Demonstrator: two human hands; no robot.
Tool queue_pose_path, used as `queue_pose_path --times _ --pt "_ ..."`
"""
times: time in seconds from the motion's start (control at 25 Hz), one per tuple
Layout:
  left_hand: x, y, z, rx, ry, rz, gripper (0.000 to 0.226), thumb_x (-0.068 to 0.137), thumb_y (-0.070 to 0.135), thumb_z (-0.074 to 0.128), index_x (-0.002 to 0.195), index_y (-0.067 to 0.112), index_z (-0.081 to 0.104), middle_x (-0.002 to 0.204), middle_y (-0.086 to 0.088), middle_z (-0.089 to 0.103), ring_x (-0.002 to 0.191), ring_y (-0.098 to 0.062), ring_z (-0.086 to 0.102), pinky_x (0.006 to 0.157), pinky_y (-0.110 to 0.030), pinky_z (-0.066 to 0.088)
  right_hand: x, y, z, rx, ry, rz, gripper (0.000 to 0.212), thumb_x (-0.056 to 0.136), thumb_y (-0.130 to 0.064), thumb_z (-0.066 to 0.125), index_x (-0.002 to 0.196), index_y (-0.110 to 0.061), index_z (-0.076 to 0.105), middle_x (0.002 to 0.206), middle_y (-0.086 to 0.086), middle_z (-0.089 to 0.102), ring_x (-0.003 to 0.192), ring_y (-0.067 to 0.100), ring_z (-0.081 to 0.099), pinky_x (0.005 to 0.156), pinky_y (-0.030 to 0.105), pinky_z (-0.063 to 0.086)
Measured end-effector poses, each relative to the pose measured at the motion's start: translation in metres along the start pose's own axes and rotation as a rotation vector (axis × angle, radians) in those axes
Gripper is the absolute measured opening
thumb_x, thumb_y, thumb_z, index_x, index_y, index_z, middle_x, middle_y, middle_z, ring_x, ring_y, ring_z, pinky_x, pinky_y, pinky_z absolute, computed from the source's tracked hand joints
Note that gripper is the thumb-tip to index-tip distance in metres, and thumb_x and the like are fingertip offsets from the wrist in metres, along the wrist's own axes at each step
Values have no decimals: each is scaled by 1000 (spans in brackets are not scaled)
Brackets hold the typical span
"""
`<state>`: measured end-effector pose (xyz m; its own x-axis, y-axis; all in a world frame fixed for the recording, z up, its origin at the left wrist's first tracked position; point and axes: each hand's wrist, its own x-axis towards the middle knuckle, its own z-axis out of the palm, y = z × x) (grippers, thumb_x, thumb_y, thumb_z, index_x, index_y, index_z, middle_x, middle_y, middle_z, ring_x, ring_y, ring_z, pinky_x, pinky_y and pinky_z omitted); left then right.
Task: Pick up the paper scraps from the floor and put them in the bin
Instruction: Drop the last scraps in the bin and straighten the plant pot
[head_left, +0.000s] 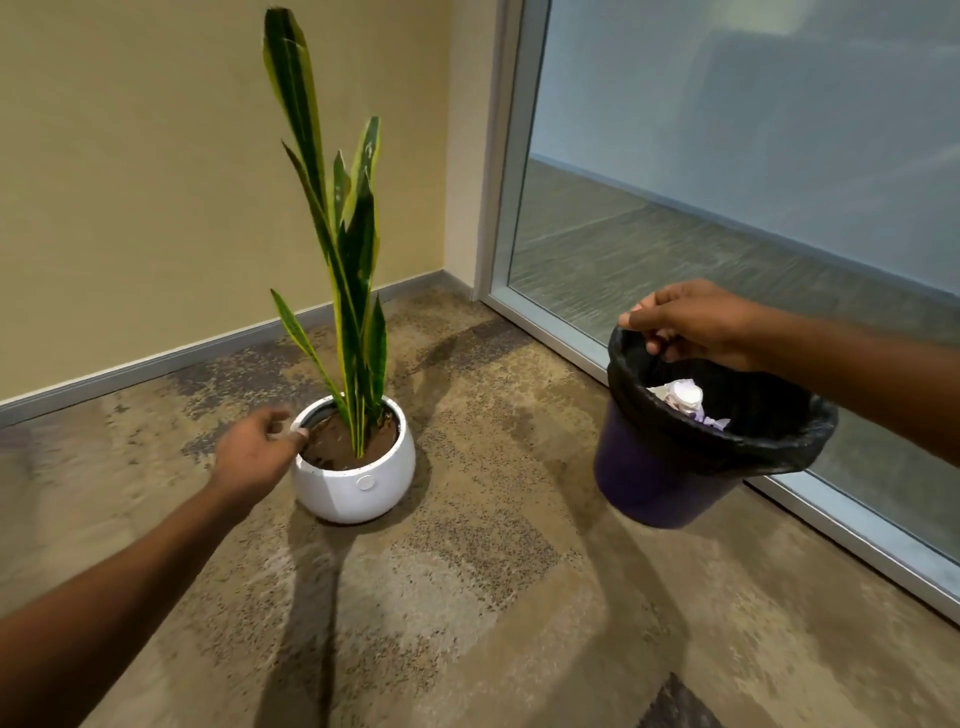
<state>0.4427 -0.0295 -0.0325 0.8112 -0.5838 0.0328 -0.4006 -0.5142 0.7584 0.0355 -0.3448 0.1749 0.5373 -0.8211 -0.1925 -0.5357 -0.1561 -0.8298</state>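
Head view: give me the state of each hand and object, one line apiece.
Bin: held up off the floor, tilted, lined with a black bag.
Paper scraps: crumpled, inside the bin.
Right hand: grips the bin's rim.
Left hand: at the pot's rim, blurred; grasp unclear.
Plant pot: upright on the floor.

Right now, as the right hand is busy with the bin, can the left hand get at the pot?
Probably yes: the left hand is at the pot rim, nothing between; the right hand holds the bin.
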Motion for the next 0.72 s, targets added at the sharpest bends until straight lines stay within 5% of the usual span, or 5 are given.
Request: queue_pose_path --times 0.24,0.44,0.6,0.72 --pt "-6 -14 16 -315 -55 -446 86 89 56 77 157 18 41 152 -13 51 115 -36 61 80 -51 65 35 -26 132 -16 -249 -53 16 96 -21 82 96 -12 69 74 5 67 68 17 69 54 27 53" --pt "-24 -15 37 -614 -220 -601 70 87 64 76 137 16 63 126 -7 70 100 -32 72 67 -43 63 55 -11 231 29 -384 20 23 98 -23 79 108 -6 67 93 14 70 80 22 70 63 34 59" --pt "-49 -11 60 -747 -287 -697 98 74 79 77 151 32 37 135 -11 67 104 -39 75 65 -45 64 67 28 291 77 -391 193 53 94 -46 82 123 -5 65 131 19 65 102 29 69 87 47 65" --pt "-56 -8 81 -836 -287 -713 86 72 81 77 135 39 37 102 -7 82 81 -34 82 78 -57 65 73 55 316 215 -510 343 77 91 -57 79 149 -13 57 165 19 41 123 40 67 91 51 66"
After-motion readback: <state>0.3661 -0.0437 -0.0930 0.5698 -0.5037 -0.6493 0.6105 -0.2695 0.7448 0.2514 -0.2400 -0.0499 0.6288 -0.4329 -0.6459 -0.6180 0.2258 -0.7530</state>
